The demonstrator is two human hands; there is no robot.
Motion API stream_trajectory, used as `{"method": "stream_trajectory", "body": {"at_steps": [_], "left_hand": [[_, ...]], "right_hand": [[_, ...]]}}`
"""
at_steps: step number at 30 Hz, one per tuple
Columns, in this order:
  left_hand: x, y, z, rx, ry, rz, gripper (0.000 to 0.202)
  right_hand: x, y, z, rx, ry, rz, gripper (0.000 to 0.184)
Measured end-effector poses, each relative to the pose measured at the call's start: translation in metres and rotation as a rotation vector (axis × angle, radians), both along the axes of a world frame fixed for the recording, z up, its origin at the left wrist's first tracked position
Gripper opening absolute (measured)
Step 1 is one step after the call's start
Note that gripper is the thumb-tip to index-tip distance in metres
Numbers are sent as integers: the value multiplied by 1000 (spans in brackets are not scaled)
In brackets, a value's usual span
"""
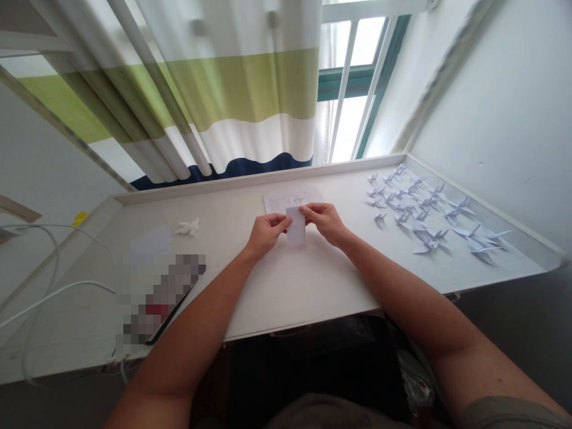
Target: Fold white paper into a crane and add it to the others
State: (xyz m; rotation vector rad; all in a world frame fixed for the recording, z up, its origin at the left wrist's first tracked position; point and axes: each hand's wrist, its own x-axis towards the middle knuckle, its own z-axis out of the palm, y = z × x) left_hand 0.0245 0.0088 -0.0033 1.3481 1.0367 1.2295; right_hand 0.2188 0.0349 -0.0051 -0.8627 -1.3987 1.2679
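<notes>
Pinching a slip of paper [295, 231] between them, the left hand [267, 233] and the right hand [325, 221] each keep a tight grip on one upper corner, thumb and fingertips pressed onto the sheet. The slip sits over the middle of the table [286, 292]; whether its lower edge touches the top cannot be told. Just behind it lies a printed sheet [286, 199], and beyond that the table's raised back lip runs under a striped curtain [214, 101] and a window [353, 89]. Toward the body the top is bare all the way to the near edge, which both forearms cross. To the left a bare stretch separates the left hand from a crumpled scrap [187, 226], a pale sheet [152, 243] and a dark flat object [179, 298] lying nearer the front edge, with white cables [49, 292] looping at the far left. To the right a narrower bare strip lies between the right hand and a flock of folded paper cranes [424, 214], which fills that end up to the rim against the wall [513, 119]. The slip is plain white, rectangular, taller than wide, with straight edges and no print showing on the side in view.
</notes>
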Motion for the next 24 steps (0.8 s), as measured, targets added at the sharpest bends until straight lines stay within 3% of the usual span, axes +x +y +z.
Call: {"method": "stream_trajectory", "body": {"at_steps": [4,10,16,24], "left_hand": [[0,0,0,-27,-33,-6,50],[-1,-3,-3,-123,4,-162,50],[-4,2,-9,-87,38,-75,46],[0,-2,-2,-164,-19,-58,47]], "right_hand": [[0,-2,3,12,12,-20,49],[-1,-3,7,14,44,-36,51],[-3,0,-2,23,-49,-6,59],[-2,2,-8,87,-120,-49,60]]}}
